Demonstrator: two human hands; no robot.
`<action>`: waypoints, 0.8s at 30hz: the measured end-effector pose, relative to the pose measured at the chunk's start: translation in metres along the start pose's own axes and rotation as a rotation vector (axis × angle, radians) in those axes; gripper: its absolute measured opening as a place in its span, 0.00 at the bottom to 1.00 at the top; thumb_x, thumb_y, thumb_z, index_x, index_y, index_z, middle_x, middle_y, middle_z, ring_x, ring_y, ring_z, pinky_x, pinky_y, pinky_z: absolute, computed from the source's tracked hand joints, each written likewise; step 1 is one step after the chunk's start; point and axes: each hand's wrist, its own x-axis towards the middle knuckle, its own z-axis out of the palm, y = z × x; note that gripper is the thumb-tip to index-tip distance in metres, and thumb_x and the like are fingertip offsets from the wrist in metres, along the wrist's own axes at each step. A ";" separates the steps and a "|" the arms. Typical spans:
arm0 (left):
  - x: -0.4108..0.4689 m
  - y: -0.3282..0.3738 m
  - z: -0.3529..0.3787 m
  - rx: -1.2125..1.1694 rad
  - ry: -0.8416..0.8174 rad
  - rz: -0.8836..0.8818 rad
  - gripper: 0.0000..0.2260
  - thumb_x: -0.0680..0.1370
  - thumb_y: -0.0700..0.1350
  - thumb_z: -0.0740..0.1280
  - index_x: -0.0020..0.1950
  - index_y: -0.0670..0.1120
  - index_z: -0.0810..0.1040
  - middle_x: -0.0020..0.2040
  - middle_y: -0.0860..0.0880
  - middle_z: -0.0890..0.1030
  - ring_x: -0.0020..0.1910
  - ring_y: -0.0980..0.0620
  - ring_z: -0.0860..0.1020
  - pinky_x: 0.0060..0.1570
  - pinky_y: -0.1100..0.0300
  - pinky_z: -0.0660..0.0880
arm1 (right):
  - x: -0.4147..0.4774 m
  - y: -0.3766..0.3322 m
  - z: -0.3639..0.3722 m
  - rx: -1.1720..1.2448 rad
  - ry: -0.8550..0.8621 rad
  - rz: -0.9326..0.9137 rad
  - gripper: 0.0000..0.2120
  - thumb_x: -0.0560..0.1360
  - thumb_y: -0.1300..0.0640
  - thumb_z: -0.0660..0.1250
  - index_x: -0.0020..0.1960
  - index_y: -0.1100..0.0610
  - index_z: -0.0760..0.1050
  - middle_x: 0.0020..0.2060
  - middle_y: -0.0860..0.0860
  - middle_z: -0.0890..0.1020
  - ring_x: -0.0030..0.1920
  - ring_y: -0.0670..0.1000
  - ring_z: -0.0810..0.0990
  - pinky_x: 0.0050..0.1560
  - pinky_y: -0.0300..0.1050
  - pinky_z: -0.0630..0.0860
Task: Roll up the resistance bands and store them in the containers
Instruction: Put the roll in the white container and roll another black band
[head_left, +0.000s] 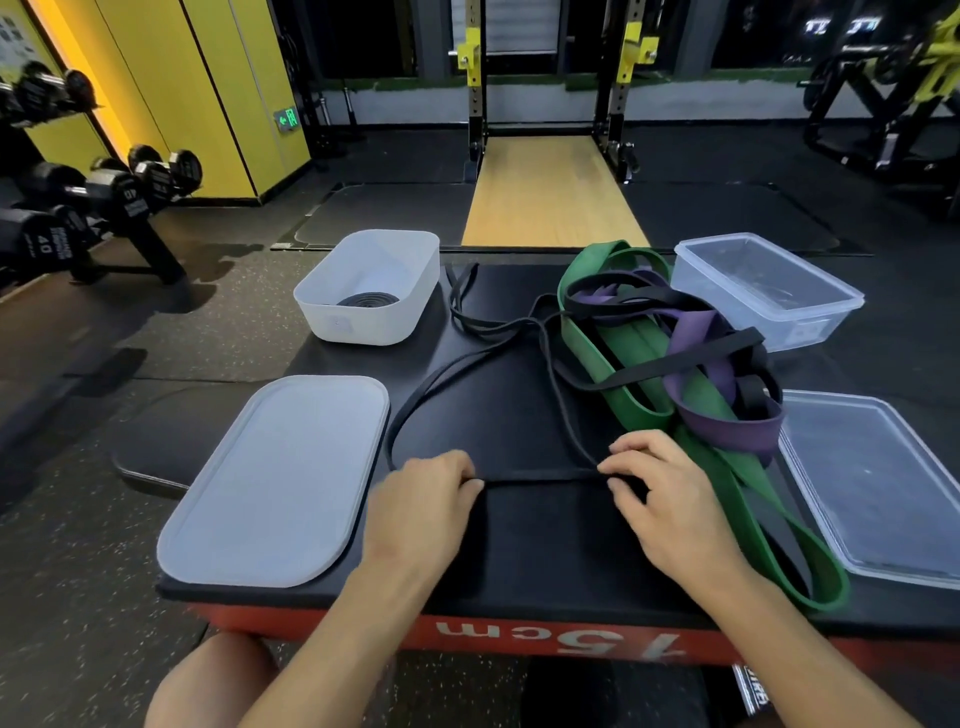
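Observation:
A thin black band (540, 475) lies stretched across the black platform (545, 545) between my hands. My left hand (423, 512) pinches one end of that stretch, and my right hand (670, 499) pinches the other. The band loops away toward a tangled pile of green (613, 374), purple (727, 431) and black bands on the right. A white container (371, 291) at the back left holds one rolled black band (368, 300). A clear container (763, 288) stands at the back right; I see nothing in it.
A frosted lid (275, 483) lies flat at the front left of the platform, and a clear lid (878, 483) at the front right. A dumbbell rack (88, 208) stands on the floor to the left. A squat rack (550, 78) is behind.

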 end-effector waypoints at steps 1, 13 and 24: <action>0.003 -0.004 -0.001 -0.036 -0.001 -0.024 0.07 0.83 0.56 0.65 0.54 0.55 0.80 0.47 0.54 0.83 0.49 0.48 0.81 0.42 0.55 0.71 | -0.002 0.000 -0.001 0.002 0.000 0.011 0.09 0.73 0.65 0.75 0.48 0.52 0.84 0.52 0.40 0.77 0.47 0.43 0.79 0.49 0.34 0.73; 0.063 0.025 0.026 -0.923 -0.195 -0.058 0.29 0.80 0.51 0.71 0.79 0.58 0.65 0.75 0.55 0.72 0.74 0.56 0.69 0.68 0.61 0.64 | -0.008 -0.032 0.018 0.108 -0.199 -0.076 0.15 0.69 0.63 0.73 0.47 0.44 0.79 0.47 0.38 0.80 0.48 0.42 0.75 0.49 0.36 0.72; 0.124 0.000 0.019 -0.100 -0.020 -0.179 0.13 0.78 0.52 0.69 0.61 0.53 0.81 0.63 0.47 0.68 0.65 0.41 0.67 0.68 0.48 0.66 | -0.011 -0.034 0.016 0.019 -0.007 0.105 0.11 0.70 0.62 0.73 0.47 0.48 0.79 0.39 0.36 0.74 0.43 0.37 0.72 0.44 0.31 0.67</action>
